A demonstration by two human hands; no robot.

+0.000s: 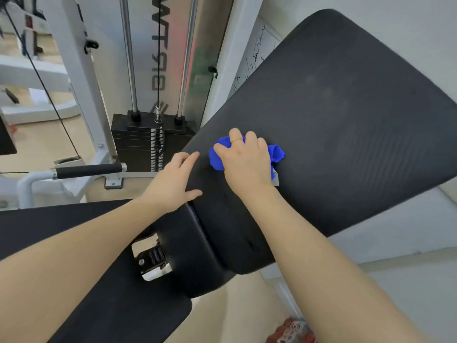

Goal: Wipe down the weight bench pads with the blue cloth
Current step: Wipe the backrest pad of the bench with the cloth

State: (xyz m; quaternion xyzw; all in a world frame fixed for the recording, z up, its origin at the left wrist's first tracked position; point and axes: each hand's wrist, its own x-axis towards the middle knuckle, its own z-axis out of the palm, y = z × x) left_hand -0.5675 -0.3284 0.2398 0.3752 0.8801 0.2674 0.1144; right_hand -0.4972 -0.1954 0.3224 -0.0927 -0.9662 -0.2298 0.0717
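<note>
The black back pad (pixel 346 115) of the weight bench slopes up to the right and fills much of the view. A bunched blue cloth (pixel 217 157) lies on its lower left part, pressed flat under my right hand (pixel 244 159), whose fingers close over it. My left hand (pixel 173 184) rests open on the pad's left edge, fingers spread, just left of the cloth. The black seat pad (pixel 61 231) runs along the lower left, partly hidden by my left forearm. A gap with the metal hinge (pixel 150 261) separates the two pads.
A black weight stack (pixel 146 142) with two chrome guide rods (pixel 129 58) stands close behind the bench. A white machine frame (pixel 79 78) and a black-gripped handle bar (pixel 89 170) are at the left. A white wall is to the right, and a red patterned object (pixel 291 330) lies on the floor.
</note>
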